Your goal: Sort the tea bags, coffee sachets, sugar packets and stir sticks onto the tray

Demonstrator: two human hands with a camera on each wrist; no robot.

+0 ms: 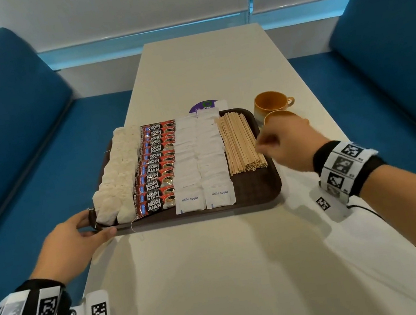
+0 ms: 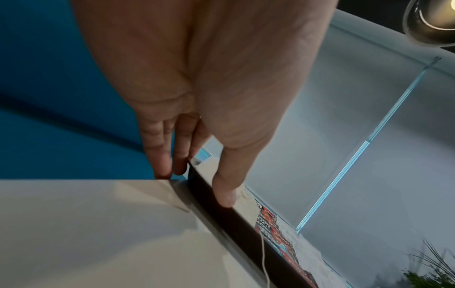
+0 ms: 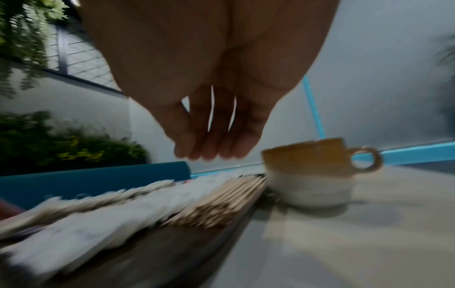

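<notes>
Left hand grips near-left corner of brown tray, thumb on the rim. Tray sits mid-table. On it, left to right: tea bags, red coffee sachets, two rows of white sugar packets, stir sticks in a bundle. Right hand hovers just beside the sticks, fingers loosely curled, holding nothing. Two cups stand right of the tray.
</notes>
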